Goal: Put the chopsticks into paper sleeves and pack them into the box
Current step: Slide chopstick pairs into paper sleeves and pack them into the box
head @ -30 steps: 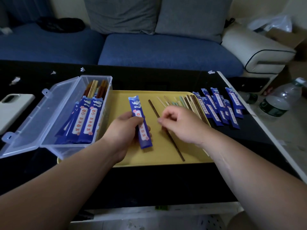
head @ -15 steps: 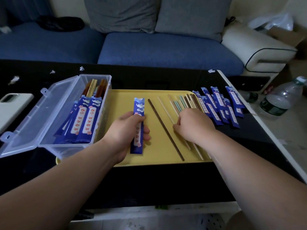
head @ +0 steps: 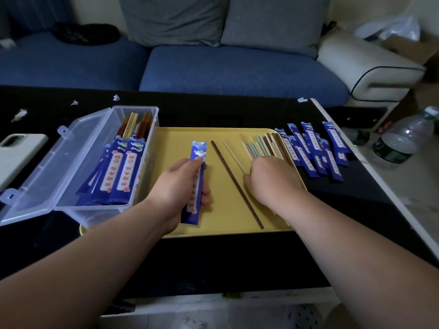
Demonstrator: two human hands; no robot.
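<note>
The left hand holds one blue paper sleeve lengthwise over the yellow tray, fingers and thumb curled closely round it. Just right lie a dark chopstick and a pale chopstick. The right hand curls down onto the chopstick pile (grip hidden, count unclear). The box sits left.

clear glossy plastic box, matt yellow tray, glossy printed paper sleeves, smooth chopsticks, glossy black table.
</note>
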